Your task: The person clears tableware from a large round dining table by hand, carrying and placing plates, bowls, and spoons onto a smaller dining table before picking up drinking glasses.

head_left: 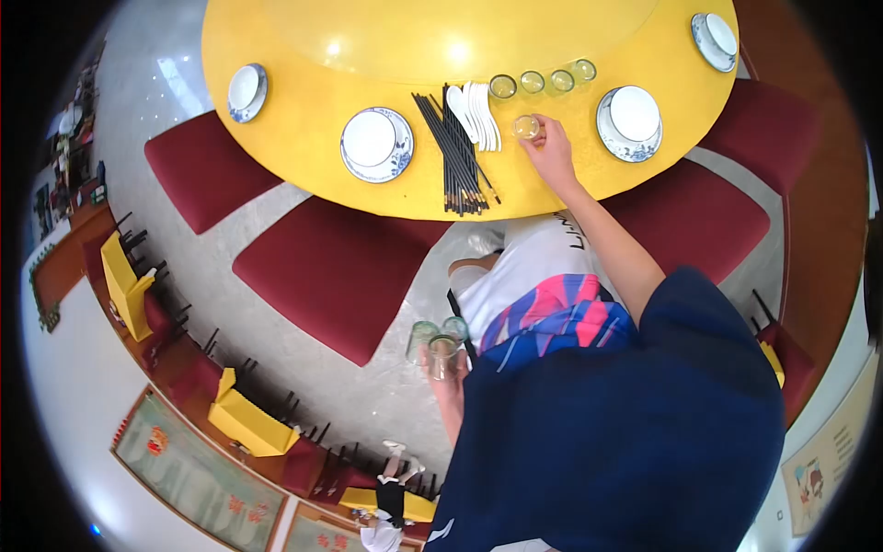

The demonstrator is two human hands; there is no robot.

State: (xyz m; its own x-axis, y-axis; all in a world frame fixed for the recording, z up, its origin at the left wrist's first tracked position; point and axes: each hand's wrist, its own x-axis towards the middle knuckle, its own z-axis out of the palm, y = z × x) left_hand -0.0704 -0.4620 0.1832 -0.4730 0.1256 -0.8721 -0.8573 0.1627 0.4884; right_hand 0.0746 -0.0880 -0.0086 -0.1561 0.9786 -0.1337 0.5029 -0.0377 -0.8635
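Note:
My right hand is closed round a small clear glass at the yellow table. My left hand, low beside my body, holds several glasses bunched together. Beyond my right hand, several more glasses stand in a row. Just left of them lie white spoons and a heap of black chopsticks. To the right of my right hand is a stacked bowl and plate; another stacked set sits left of the chopsticks.
Red chairs stand along the near table edge, one more at left and others at right. Two further place settings lie at the table's far left and far right. Another person is in the background near yellow-covered tables.

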